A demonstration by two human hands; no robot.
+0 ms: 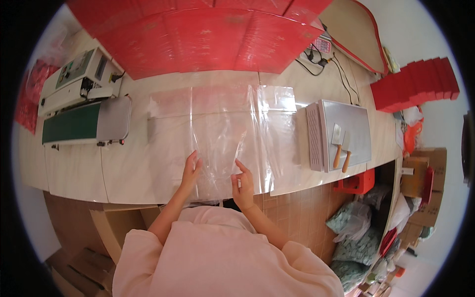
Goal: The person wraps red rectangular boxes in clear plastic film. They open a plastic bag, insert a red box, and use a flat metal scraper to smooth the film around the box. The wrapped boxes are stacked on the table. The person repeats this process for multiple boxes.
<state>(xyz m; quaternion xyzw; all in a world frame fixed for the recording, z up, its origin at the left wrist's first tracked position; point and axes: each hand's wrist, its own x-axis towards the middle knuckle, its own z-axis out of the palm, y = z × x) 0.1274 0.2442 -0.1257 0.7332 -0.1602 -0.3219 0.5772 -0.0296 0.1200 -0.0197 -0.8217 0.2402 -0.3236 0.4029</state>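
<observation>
A wide sheet of clear plastic film (pixel 219 126) lies spread on the marble-patterned table (pixel 128 163) in front of me, creased and shiny. It may be a large flat bag; I cannot tell. My left hand (pixel 191 172) is over its near left part, thumb and fingertips slightly apart. To the right of it, my right hand (pixel 243 187) hovers at or on the film near the table's front edge, with index finger and thumb apart. Creases run up to the fingertips of both hands, but no firm grip on the film shows.
A band sealer (pixel 85 96) stands left. Film-wrapped red boxes (pixel 204 41) are stacked behind. On the right, two wooden-handled scrapers (pixel 341 148) lie on a grey metal box (pixel 356 118). Black cables (pixel 341 78) trail behind it. An open cardboard box (pixel 118 222) stands below left.
</observation>
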